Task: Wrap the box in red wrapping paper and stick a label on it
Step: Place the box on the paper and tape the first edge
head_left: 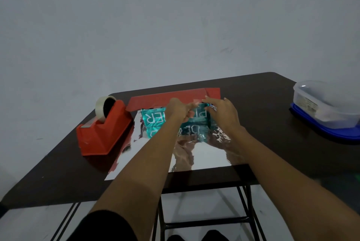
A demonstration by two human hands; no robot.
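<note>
Dark brown tabletop (263,104) on black metal legs, seen from the 6 o'clock side, pale wall behind. Wrapping paper (204,155) lies flat at centre, shiny silver side up, its near edge close to the tabletop's 6 o'clock edge. Its red side shows only in a turned-over band along the 12 o'clock edge. Clear plastic container (327,104) sits on a blue lid (321,133) at 3 o'clock, well apart from the paper. Red tape dispenser (103,131) stands at 9 o'clock, just beside the paper's left edge, with a roll of clear tape (100,106) at its far end. Box (153,119), teal with white lettering, stands on the silver side toward 12 o'clock, just in front of the red band and mirrored in the foil below it. Both forearms reach across the paper to the box. Left hand (178,111) is at the middle of the box's top edge, fingers curled, thumb pointing toward the other hand. Right hand (223,113) is over the box's 3 o'clock end, fingers loosely bent and touching it. A small pale scrap (195,101) shows between the two hands. Cannot tell whether either hand pinches it or grips anything.
</note>
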